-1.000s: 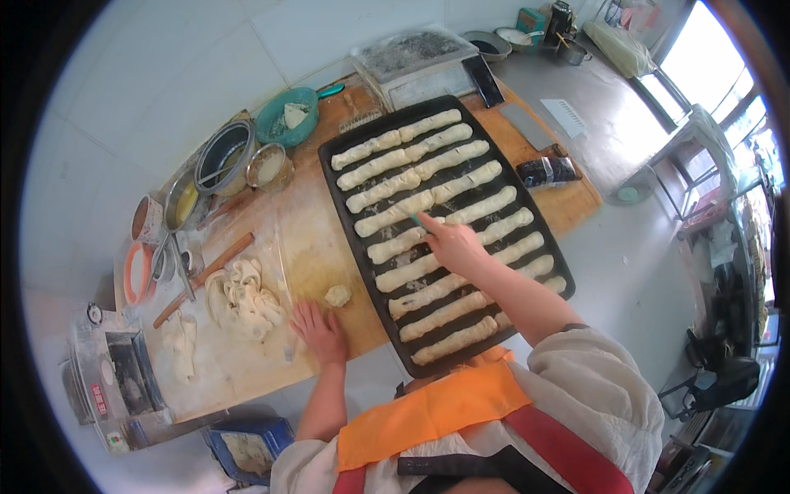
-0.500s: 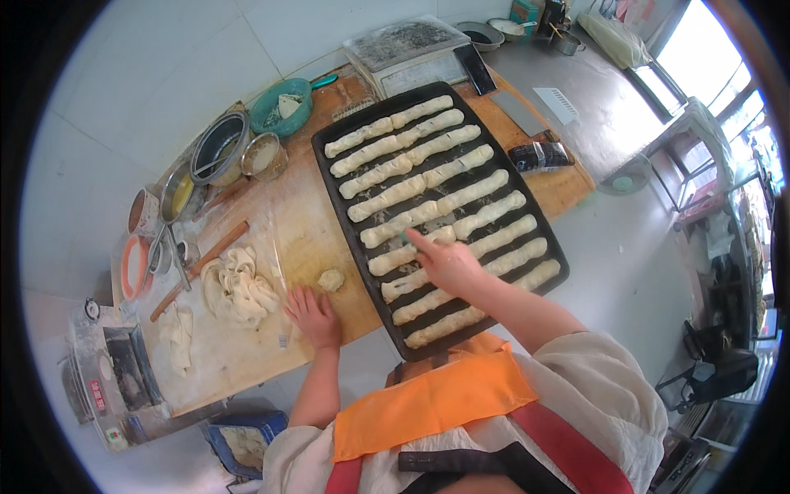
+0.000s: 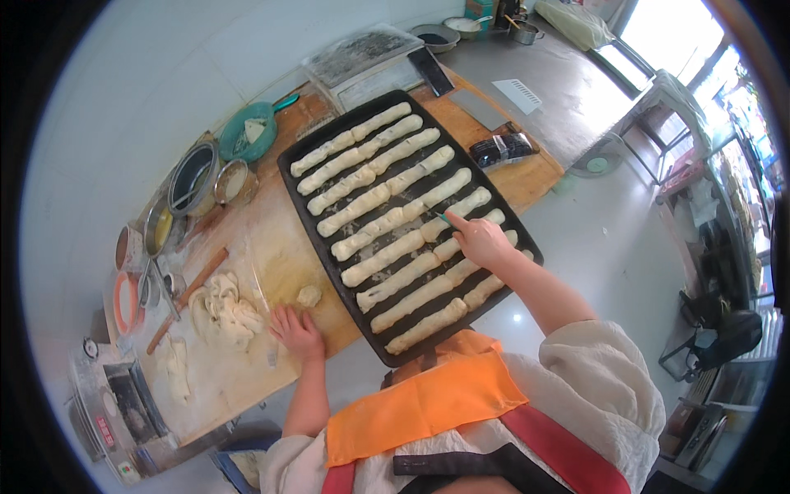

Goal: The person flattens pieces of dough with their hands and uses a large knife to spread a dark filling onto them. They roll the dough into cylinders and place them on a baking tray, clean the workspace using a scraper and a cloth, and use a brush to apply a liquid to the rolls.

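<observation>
A black baking tray (image 3: 290, 193) carries several rows of long, pale dough rolls (image 3: 387, 253), with seams or nicks near their middles. My right hand (image 3: 484, 242) reaches over the tray's right half, its fingers pinched on a small teal tool (image 3: 445, 218) whose tip is at the rolls. The tool's exact kind is too small to make out. On the wooden worktop, left of the tray, my left hand (image 3: 298, 333) lies flat with fingers spread, holding nothing. Just beyond its fingertips sits a small dough ball (image 3: 309, 295), and a heap of soft dough (image 3: 226, 313) lies further left.
A wooden rolling pin (image 3: 191, 296) lies beyond the dough heap. Along the wall stand a teal bowl (image 3: 249, 136), a dark metal pot (image 3: 194, 177) and other bowls. A floury scale (image 3: 362, 62) borders the tray's far side. A black packet (image 3: 500, 150) lies to its right.
My right hand has moved rightward over the tray with the teal tool. My left hand stays flat on the worktop. The whole view has shifted, so the tray appears further left.
</observation>
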### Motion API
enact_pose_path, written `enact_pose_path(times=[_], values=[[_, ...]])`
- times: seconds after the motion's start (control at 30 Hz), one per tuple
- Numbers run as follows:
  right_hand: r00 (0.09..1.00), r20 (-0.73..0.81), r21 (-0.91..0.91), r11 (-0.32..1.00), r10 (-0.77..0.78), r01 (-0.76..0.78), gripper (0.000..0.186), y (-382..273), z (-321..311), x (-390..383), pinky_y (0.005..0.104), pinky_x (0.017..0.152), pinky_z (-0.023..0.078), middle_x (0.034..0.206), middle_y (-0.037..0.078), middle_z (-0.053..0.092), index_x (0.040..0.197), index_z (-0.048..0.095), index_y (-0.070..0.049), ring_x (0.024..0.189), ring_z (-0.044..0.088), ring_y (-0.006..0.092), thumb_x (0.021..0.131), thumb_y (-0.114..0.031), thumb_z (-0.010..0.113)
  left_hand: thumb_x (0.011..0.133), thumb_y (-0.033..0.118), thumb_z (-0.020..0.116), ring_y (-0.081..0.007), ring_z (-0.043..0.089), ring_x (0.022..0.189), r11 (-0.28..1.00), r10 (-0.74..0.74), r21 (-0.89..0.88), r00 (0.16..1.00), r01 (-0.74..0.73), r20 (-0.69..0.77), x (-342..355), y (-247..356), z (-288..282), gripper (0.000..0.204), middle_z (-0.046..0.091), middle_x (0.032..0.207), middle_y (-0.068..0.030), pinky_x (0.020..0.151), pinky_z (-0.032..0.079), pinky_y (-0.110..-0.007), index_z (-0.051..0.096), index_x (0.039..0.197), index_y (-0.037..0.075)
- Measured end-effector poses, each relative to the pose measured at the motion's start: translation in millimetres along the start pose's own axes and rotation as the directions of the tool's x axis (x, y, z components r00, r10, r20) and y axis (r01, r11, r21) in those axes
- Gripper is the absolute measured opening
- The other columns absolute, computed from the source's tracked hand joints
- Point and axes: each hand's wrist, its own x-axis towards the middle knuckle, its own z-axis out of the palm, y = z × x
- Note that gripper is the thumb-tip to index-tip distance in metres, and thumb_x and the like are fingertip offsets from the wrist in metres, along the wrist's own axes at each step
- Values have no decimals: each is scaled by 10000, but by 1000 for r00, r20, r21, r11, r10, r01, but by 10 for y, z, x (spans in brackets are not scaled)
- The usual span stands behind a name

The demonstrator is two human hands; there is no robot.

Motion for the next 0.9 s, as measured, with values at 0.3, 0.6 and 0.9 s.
enact_pose_path(times=[0.3,0.6,0.9], values=[[980,-143,-1,991,135,-137,483,577,-304,101,511,749,530,819,232,695,1423,532,-121,808,674,416,947,-197,572,973,297,562,-365,338,1454,1000,13,-7,1000,-13,-12,41,16,-24,417,456,1528,-138,1183,167,-620,606,1264,2],[990,135,59,998,-29,21,492,210,-255,-327,491,753,537,856,201,696,1448,506,-187,811,678,385,959,-199,556,990,302,542,-363,326,1460,1000,-5,12,1000,5,19,26,21,-41,424,460,1525,-134,1190,161,-608,594,1293,9],[982,-171,101,993,77,-60,498,513,-362,-477,512,723,531,847,221,687,1432,528,-172,802,667,419,937,-206,579,1012,340,516,-358,337,1453,1000,-15,27,1000,14,22,10,8,-31,450,467,1517,-140,1208,145,-579,605,1307,13]])
